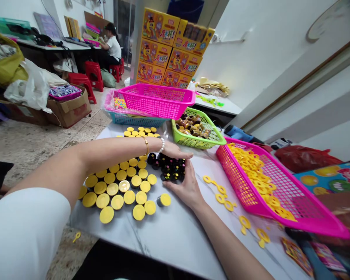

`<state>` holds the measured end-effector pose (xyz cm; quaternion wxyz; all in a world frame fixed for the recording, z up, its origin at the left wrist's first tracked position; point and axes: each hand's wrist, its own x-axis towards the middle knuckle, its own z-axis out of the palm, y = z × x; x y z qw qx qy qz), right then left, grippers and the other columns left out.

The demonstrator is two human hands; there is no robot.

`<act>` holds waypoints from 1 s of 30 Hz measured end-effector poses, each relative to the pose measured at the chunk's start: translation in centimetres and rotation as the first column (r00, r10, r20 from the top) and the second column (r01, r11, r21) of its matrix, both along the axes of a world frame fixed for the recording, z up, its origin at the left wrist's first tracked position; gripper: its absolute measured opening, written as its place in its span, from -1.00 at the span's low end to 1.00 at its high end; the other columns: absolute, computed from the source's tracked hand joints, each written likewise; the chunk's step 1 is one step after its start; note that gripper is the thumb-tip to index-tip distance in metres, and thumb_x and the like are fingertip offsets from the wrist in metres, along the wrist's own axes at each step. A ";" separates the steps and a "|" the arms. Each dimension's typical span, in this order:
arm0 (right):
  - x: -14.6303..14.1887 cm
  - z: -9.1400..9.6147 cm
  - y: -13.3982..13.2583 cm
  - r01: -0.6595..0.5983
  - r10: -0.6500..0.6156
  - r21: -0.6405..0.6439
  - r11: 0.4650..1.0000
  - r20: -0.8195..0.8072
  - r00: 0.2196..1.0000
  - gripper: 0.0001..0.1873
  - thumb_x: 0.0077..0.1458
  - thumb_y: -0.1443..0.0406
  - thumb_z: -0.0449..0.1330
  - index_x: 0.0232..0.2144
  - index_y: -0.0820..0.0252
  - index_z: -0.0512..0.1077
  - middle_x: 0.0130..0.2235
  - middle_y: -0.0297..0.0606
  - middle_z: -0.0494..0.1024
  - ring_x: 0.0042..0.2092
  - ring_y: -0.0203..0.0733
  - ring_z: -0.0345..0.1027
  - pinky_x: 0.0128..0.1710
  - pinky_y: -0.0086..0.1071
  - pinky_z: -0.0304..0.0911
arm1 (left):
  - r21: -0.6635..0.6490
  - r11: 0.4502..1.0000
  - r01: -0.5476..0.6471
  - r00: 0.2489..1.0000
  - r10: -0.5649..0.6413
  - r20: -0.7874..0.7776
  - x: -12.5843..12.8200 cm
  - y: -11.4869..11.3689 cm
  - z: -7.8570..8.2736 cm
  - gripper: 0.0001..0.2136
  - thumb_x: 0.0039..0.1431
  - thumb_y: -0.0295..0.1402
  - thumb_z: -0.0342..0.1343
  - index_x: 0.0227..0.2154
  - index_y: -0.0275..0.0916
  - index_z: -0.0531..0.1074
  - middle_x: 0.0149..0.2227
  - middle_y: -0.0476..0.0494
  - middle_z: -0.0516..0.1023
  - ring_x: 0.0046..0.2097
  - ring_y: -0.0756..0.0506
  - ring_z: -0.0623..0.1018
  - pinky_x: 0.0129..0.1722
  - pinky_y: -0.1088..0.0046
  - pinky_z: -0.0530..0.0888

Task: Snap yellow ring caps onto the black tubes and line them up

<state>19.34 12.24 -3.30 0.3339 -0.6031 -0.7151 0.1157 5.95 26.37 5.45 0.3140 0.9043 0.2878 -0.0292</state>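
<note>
A tight cluster of small black cups (172, 167) with pink and yellow bits showing in them stands on the white table. Along the far edge of this cluster lies my left hand (175, 149), flat with fingers stretched toward the right. My right hand (189, 186) is cupped at the near right side of the cups, thumb and fingers spread apart. The two hands nearly meet at the cluster's far right corner. Left of the cups, many black cups with yellow lids (124, 186) stand upright in rows, partly hidden by my left forearm. One yellow-lidded cup (164, 200) is tipped sideways.
A pink basket (317, 217) of yellow rings stands on the right, with loose yellow rings (221, 198) beside it. Farther back are a green basket (198, 144) of brown-labelled cups, a stacked pink basket (157, 102) and yellow boxes (160, 54). A person (113, 46) sits at a far table.
</note>
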 end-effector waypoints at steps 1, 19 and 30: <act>0.0 0.1 -0.4 -0.006 0.006 -0.001 1.000 0.002 1.000 0.32 -0.21 -0.01 0.43 0.39 0.21 -0.24 0.38 0.07 -0.03 0.39 0.16 -0.16 0.33 0.07 -0.04 | -0.009 1.000 0.014 1.000 -0.014 -0.016 0.0 -0.5 0.2 -0.25 0.18 0.25 -0.26 0.12 -0.20 0.44 0.15 -0.21 0.48 0.24 -0.30 0.36 0.28 0.20 0.19; 0.8 0.6 -7.3 -0.027 0.026 0.024 0.999 0.054 0.998 0.15 -0.05 0.09 0.36 0.39 0.11 -0.24 0.39 0.06 -0.08 0.40 0.23 -0.19 0.27 0.20 0.04 | -0.074 0.985 0.154 0.984 -0.159 -0.074 0.0 -7.6 2.3 -0.35 0.32 0.03 -0.30 0.20 -0.35 0.32 0.20 -0.29 0.41 0.16 -0.19 0.44 0.17 0.40 0.28; -3.6 3.6 -13.5 0.016 -0.005 0.171 0.985 -0.061 0.998 -0.65 0.20 0.31 0.18 0.05 0.14 0.38 -0.30 -0.27 0.53 -0.42 -0.31 0.39 -0.44 -0.46 0.39 | 0.549 0.827 -0.124 0.983 0.180 -0.048 -8.5 -5.2 2.8 -0.68 0.23 -0.27 -0.03 -0.29 -0.30 0.61 -0.29 -0.23 0.62 -0.24 -0.12 0.54 -0.20 0.39 0.39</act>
